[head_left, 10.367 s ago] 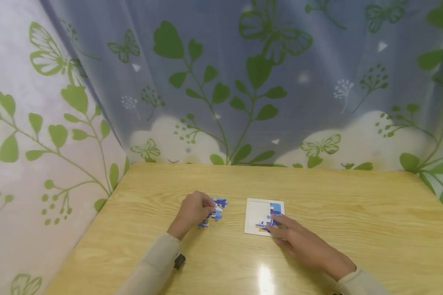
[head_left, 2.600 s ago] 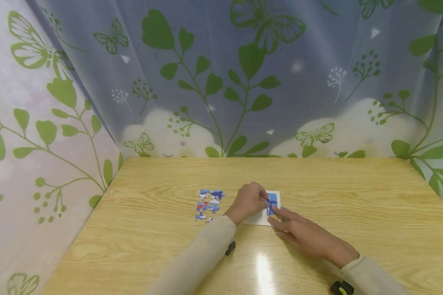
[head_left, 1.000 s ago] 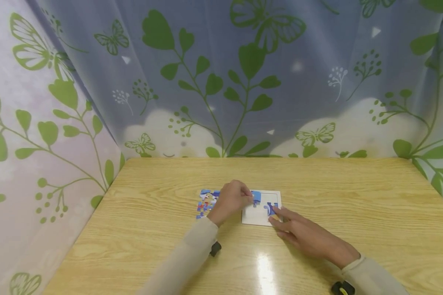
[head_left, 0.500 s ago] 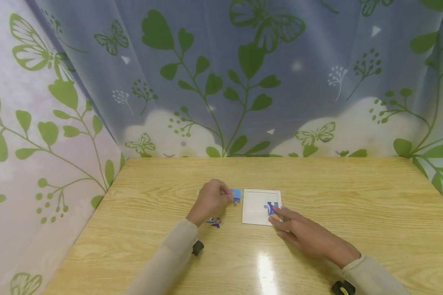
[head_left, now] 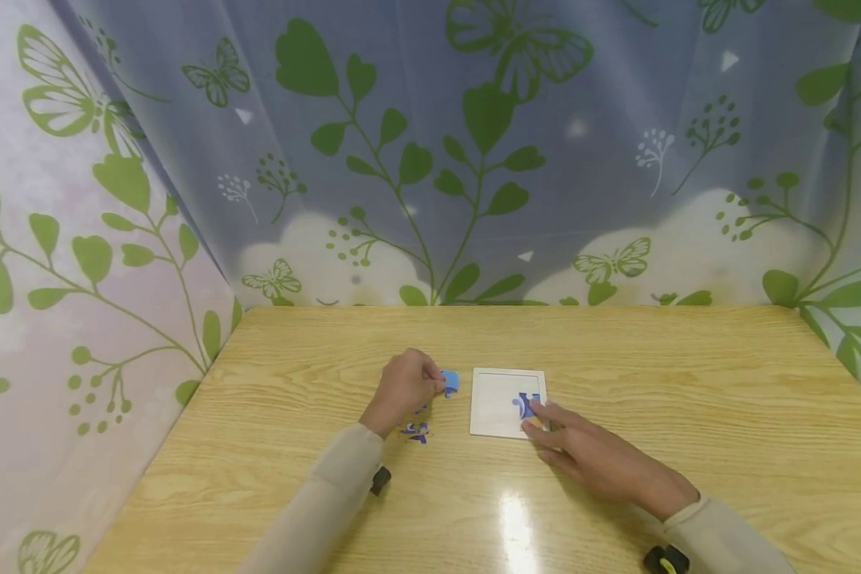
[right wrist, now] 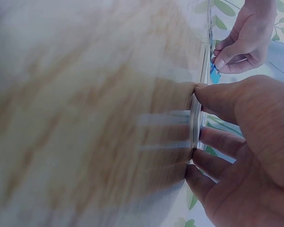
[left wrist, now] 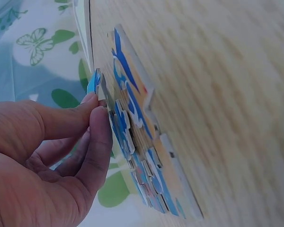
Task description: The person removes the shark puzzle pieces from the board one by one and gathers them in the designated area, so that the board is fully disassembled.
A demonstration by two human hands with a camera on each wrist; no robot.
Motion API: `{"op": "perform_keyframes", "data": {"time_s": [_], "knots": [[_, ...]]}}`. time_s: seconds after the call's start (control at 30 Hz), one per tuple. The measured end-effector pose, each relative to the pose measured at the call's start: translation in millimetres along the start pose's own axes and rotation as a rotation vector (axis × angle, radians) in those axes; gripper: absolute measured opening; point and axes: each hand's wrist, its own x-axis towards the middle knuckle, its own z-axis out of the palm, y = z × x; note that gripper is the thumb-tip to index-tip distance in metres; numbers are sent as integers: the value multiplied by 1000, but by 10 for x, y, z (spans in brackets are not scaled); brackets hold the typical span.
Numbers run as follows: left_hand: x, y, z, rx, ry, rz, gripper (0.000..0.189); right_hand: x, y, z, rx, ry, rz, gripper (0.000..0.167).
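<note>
My left hand (head_left: 405,384) pinches a blue puzzle piece (head_left: 450,382) between thumb and fingers, just left of the white puzzle board (head_left: 491,406). In the left wrist view the piece (left wrist: 93,81) stands out past the fingertips, close over the loose puzzle pieces (left wrist: 132,106). Seen from the head, the left hand hides most of those pieces; a few (head_left: 416,431) show below it. At the board's lower right lie joined blue and orange pieces (head_left: 525,405). My right hand (head_left: 595,462) rests its fingertips on this corner, with its thumb at the board's edge (right wrist: 195,123).
The wooden table (head_left: 617,359) runs back to a patterned curtain (head_left: 430,199), and another patterned sheet (head_left: 93,239) hangs at the left. Black wrist devices (head_left: 666,560) sit on both sleeves. A bright reflection lies on the table in front of the board.
The left hand has taken the blue piece off the board's upper right and carried it left, over the table. Only the lower-right pieces stay on the board. The right hand has kept its place recently.
</note>
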Motion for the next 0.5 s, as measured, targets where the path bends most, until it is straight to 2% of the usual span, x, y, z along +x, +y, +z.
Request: {"op": "perform_keyframes", "data": {"time_s": [0.33, 0.5], "knots": [[4, 20, 26, 54, 21, 20, 5, 3, 19, 21, -21, 14, -28, 42], [-2, 39, 22, 73, 30, 25, 4, -2, 8, 10, -13, 12, -17, 42]]}}
